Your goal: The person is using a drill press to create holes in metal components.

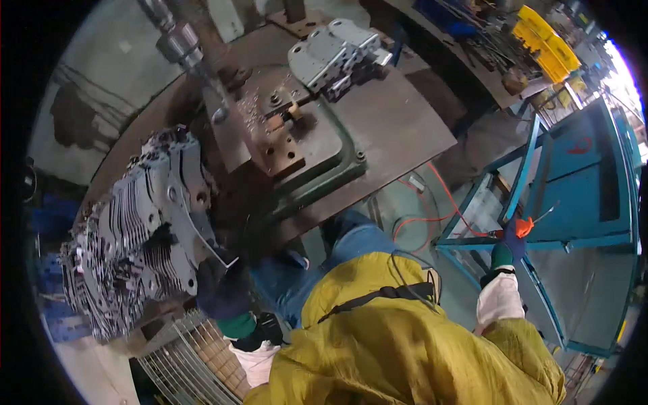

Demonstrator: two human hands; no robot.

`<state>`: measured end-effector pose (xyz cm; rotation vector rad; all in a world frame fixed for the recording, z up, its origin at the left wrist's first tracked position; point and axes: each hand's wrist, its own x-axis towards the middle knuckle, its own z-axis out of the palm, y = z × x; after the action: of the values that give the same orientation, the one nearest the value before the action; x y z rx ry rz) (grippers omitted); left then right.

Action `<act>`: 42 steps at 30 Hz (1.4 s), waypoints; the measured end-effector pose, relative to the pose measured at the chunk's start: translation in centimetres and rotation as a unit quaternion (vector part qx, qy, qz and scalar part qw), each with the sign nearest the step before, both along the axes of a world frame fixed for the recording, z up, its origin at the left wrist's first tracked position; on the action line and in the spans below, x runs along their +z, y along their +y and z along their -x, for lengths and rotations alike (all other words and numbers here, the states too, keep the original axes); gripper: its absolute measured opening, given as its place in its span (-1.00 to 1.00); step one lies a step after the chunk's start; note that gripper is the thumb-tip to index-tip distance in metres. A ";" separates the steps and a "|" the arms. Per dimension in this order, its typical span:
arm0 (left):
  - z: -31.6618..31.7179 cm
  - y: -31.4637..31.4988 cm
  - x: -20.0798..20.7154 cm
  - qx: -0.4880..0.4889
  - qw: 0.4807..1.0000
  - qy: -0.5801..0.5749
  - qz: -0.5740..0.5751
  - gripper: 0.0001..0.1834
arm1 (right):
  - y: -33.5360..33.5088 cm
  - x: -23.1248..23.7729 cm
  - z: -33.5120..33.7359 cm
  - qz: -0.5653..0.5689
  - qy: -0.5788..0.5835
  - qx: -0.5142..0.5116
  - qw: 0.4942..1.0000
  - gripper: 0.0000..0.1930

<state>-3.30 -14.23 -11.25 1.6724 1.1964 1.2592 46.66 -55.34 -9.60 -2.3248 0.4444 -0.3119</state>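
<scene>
My right hand (511,248), in a dark glove with a green cuff, is closed around an orange air blow gun (524,227) with a thin nozzle. A red hose (445,217) runs from it to the left. At the left, my dark-gloved left hand (221,289) grips the lower end of a grey metal bracket (187,214) with holes and a bent edge; its fingers are mostly lost in shadow. Behind that bracket stands a long row of similar stacked brackets (128,219). Ahead of me, a drill press spindle (182,44) hangs over a metal block fixture (283,154) strewn with metal chips.
More grey brackets (334,54) lie at the far side of the steel machine table (412,115). A teal metal frame bin (574,175) stands at the right, close to my right hand. A yellow crate (545,44) sits at the back right. A wire rack (192,358) is at lower left.
</scene>
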 end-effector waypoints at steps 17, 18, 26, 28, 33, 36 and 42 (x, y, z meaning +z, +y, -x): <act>-2.1 -3.6 6.5 -0.058 0.850 -0.445 0.275 -0.57 | 9.7 13.5 -2.2 -0.454 0.148 0.517 0.710 -0.47; -2.3 -4.0 6.5 -0.054 0.847 -0.450 0.280 -0.58 | 12.6 15.0 1.3 -0.470 0.284 0.521 0.654 -0.48; 2.0 -6.3 6.3 0.025 0.882 -0.393 0.259 -0.53 | 14.3 10.0 1.5 -0.271 0.335 0.614 0.662 -0.45; 2.5 -6.7 6.1 0.053 0.887 -0.381 0.254 -0.52 | 14.1 10.3 2.0 -0.366 0.374 0.590 0.615 -0.49; 2.9 -6.3 5.3 0.068 0.871 -0.388 0.294 -0.52 | 15.0 11.6 1.0 -0.253 0.504 0.615 0.551 -0.64; 1.0 -6.0 6.2 0.073 0.890 -0.369 0.260 -0.55 | 15.3 11.3 -0.8 0.163 0.496 0.660 0.540 -0.70; -1.2 -5.8 7.9 0.057 0.930 -0.290 0.217 -0.60 | 14.7 11.8 -0.4 0.194 0.500 0.672 0.510 -0.62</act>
<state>-2.13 -20.05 -3.32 0.8360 1.0997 1.3112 47.02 -40.60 2.24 -2.2211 -1.1242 1.8916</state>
